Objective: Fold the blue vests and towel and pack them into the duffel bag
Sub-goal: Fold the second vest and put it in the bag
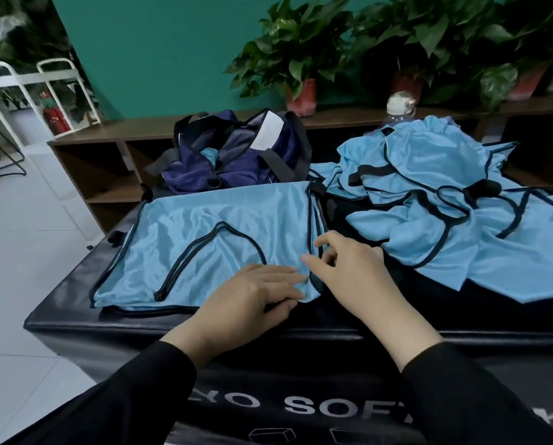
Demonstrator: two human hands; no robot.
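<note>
Teal wall fills 12 o'clock. Low brown wood shelf unit runs along its base w/ open cubbies. Potted leafy plants in red pots stand on the shelf top, 12 to 2 o'clock. White metal chair frames at 10 o'clock, red fire extinguisher just behind them. Pale grey tile floor at 8–9 o'clock. Black padded tabletop in foreground, lighting even.

We note long black sleeves on both arms, ending at the wrists; left hand and right hand are bare.
</note>
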